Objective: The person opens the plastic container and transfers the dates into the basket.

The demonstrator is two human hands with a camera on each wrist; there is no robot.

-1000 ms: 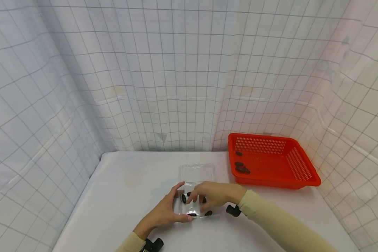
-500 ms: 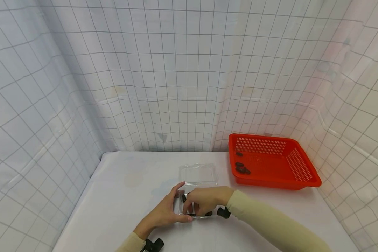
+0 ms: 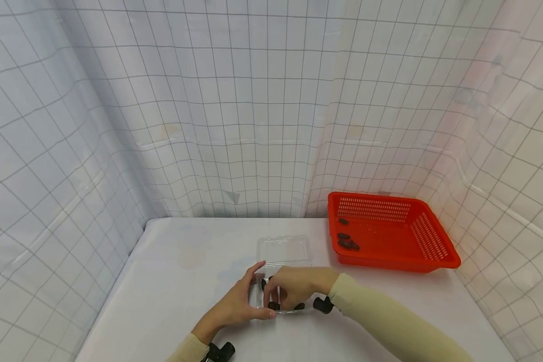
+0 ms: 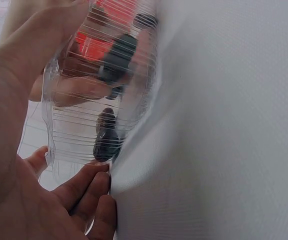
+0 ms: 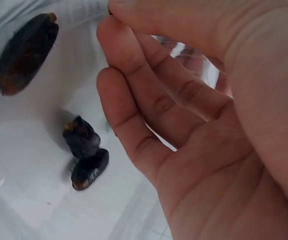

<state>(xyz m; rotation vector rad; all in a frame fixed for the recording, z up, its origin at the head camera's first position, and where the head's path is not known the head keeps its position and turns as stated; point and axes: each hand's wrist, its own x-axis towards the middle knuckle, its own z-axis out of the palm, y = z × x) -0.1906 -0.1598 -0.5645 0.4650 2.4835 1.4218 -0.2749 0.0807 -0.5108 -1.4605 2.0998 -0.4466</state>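
At the left, on the white worktop (image 3: 185, 281), the left hand (image 3: 237, 304) holds the clear box (image 4: 79, 135) by its left side, thumb at the near corner and fingers parted from it, some of them bent against the plastic. Its clear lid (image 3: 284, 250) lies open beyond both sets of fingers. Inside, one dark piece (image 3: 264, 284) sits along the left wall, beyond the right fingertips and a little left of them, its long axis running roughly away from the person. Next comes the piece that matters most, a dark oblong (image 3: 273, 305) at the right fingertips by the near wall; its long axis runs roughly sideways in the head view. The right hand (image 3: 294, 285) is nearer to it and appears to pinch it between thumb and fingers, though the left thumb is just beside, at the wall. Whether it touches the box floor cannot be told. Another dark oblong (image 3: 299, 306) lies right of the right fingers, near the front wall. Farther right, well apart from the fingers and beyond them, the red basket (image 3: 391, 259) bears a few more dark pieces (image 3: 345, 243) toward its left side.
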